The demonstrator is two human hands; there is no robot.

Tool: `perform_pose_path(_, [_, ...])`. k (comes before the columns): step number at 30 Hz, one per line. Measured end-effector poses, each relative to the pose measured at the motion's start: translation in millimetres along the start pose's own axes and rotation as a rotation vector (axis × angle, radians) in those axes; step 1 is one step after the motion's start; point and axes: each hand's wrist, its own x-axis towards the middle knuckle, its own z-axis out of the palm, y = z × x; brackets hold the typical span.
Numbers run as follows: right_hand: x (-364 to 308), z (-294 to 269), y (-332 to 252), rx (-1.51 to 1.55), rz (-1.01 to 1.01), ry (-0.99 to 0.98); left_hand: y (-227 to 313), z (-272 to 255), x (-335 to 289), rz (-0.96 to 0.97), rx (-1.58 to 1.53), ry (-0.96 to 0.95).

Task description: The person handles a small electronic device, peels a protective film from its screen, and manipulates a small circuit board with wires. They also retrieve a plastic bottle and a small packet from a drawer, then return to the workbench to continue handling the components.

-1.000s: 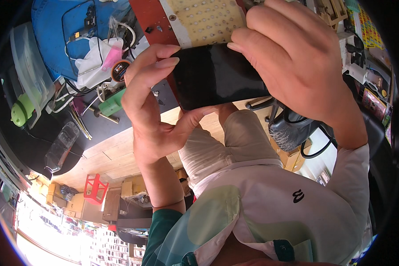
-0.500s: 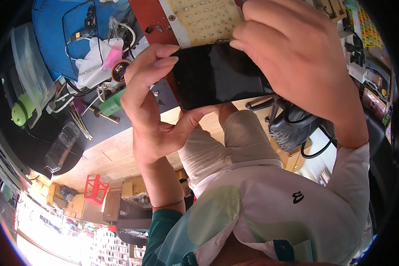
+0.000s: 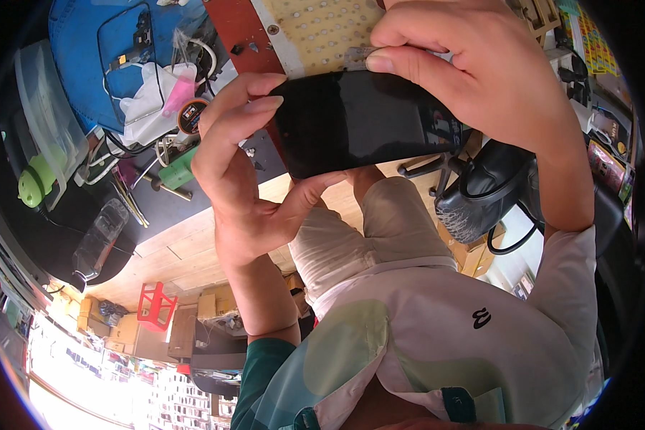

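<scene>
A black phone (image 3: 358, 122), its dark glossy face toward me, is held sideways over the near edge of the bench. My left hand (image 3: 240, 165) grips its left end, with the thumb under the lower edge and fingertips at the upper left corner. My right hand (image 3: 473, 79) pinches a small, thin, see-through piece (image 3: 357, 56) at the phone's upper edge. The thumb tip lies close to that edge; whether it touches the phone I cannot tell. Behind the phone is a cream pad with rows of small holes (image 3: 322, 25).
On the left, the bench holds a blue tray (image 3: 79, 72) with cables, a white and pink wrapper (image 3: 150, 100), a green-handled tool (image 3: 179, 170) and a clear plastic case (image 3: 100, 240). A black bag (image 3: 491, 186) is at right; a red stool (image 3: 156, 307) stands on the floor.
My right hand has shifted slightly up and left, uncovering the phone's right end and the see-through piece. My left hand and the phone have moved a little left.
</scene>
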Motion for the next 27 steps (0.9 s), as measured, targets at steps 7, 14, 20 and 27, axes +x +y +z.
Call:
perform_pose_path(7, [5, -7, -7, -0.006, 0.058, -0.062, 1, 5, 2, 0.023, -0.049, 0.074])
perform_pose_path(14, [-6, 3, 11, -0.330, -0.258, 0.035, 3, 5, 0, 0.003, -0.042, 0.085])
perform_pose_path(20, [-5, 13, 2, -0.524, -0.343, 0.170, 3, 6, 1, 0.005, -0.043, 0.085])
perform_pose_path(27, [-4, 13, 18, -0.340, -0.435, 0.229, 3, 6, 0, 0.012, -0.048, 0.089])
